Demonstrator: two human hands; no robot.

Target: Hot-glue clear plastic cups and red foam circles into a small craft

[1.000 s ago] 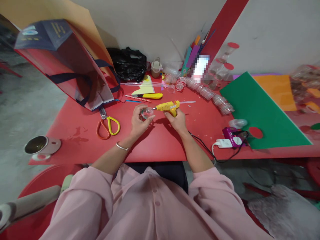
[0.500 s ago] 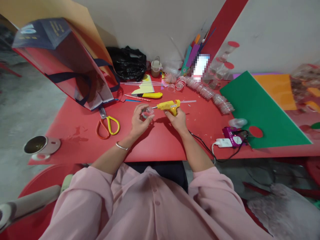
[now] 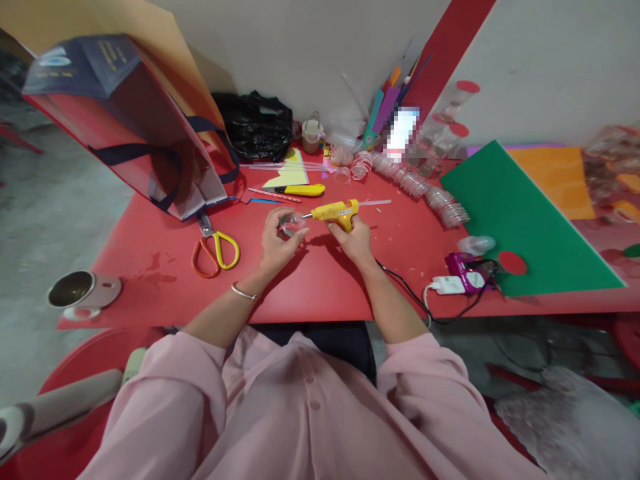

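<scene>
My left hand is closed around a small clear plastic cup, thumb on the near side and fingers on the far side. In my right hand is a yellow hot glue gun, gripped by its handle. A clear glue stick pokes out of its back end. The metal nozzle points left and is at the cup's rim; whether it touches cannot be made out. Scissors with one red and one yellow handle lie to the left of my left hand.
A yellow utility knife lies beyond my hands. Rows of clear cups curve along the back right. A purple power socket, green board, metal mug and tall paper bag stand or lie around the red table.
The glue gun's nozzle has shifted very slightly left and down, and the cup in my left hand is turned a little. Both hands keep their hold.
</scene>
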